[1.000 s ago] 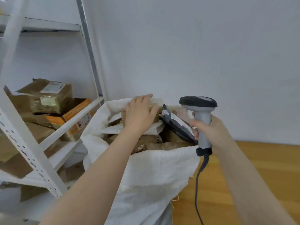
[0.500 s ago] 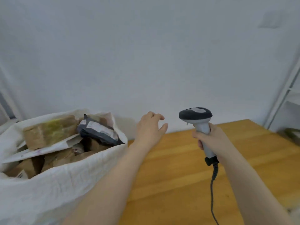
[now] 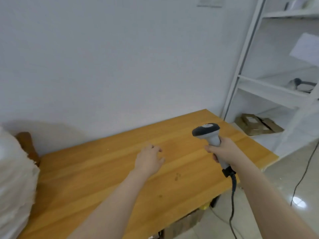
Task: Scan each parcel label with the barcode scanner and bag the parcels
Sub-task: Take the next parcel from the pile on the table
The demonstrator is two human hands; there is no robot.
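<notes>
My right hand (image 3: 222, 152) grips the handle of the grey barcode scanner (image 3: 209, 135), held upright above the wooden table (image 3: 103, 178), its black cable hanging down. My left hand (image 3: 149, 160) hovers over the middle of the table with fingers loosely relaxed and holds nothing. The white woven bag (image 3: 15, 183) shows only as its side at the left edge; its contents are out of sight. Brown parcels (image 3: 259, 125) lie on the low shelf of the white rack at the right.
A white metal rack (image 3: 269, 87) stands right of the table, with a dark object on a middle shelf. A brown chair back (image 3: 28, 147) pokes up behind the bag. Cardboard boxes (image 3: 183, 225) sit under the table. A cable (image 3: 307, 169) trails over the tiled floor.
The view has swung right, away from the bag. My left hand left the parcels in the bag and now hovers empty over the table. My right hand keeps the scanner.
</notes>
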